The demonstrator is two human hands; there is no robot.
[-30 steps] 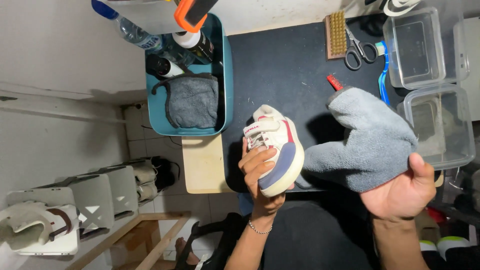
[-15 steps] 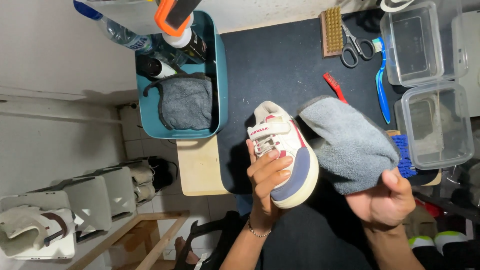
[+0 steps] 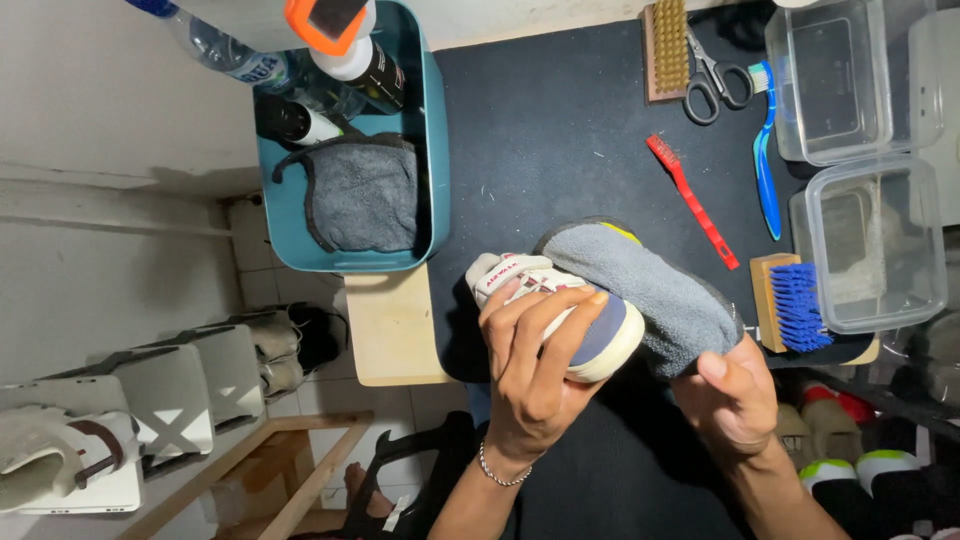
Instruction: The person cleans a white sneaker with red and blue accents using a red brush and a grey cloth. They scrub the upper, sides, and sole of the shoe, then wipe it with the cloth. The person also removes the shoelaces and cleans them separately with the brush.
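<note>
While left hand [image 3: 535, 375] grips sneaker [image 3: 560, 315] — cloth [image 3: 650, 285] overhangs mat [image 3: 560, 130] edge.

Before you: dark-matted table [image 3: 560, 130]; teal plastic bin [image 3: 432, 150] at its left holds a grey folded cloth [image 3: 365, 195]; clear plastic boxes [image 3: 870, 250] right; red-handled brush [image 3: 692, 200] between.

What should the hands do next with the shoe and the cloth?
Probably slide the grey cloth along the shoe toward its toe. The right hand presses the cloth against the shoe's side, and the left hand holds the shoe steady above the black mat.
</note>
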